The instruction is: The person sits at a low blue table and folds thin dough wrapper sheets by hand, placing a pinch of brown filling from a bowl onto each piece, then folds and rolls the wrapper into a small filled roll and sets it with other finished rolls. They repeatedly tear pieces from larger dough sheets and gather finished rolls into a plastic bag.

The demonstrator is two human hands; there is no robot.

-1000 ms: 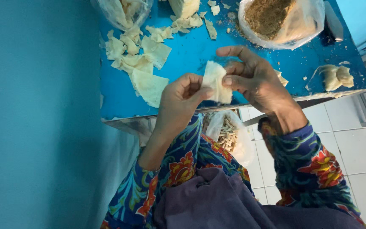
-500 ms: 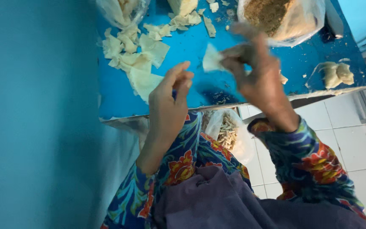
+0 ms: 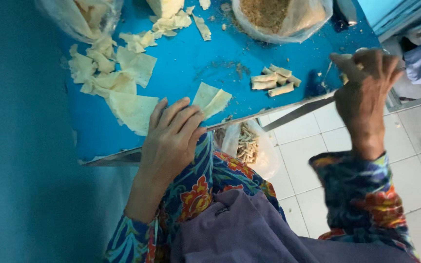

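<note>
1. A flat teal-blue painted wall [image 3: 20, 146] fills the whole left side.
2. White square floor tiles [image 3: 317, 160] with grey grout spread below the bright blue table top [image 3: 196, 63].
3. Even, soft light falls throughout.

A food-preparation spot: blue table [image 3: 269, 68] strewn with pastry wrappers [image 3: 132, 109].

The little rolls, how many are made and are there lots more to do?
Done: a few rolled pieces lie on the blue table, more in the bag under its edge. In hand: the left hand rests by a flat wrapper; the right hand is near the table's edge. Left: a pile of wrappers and a bag of filling.
</note>
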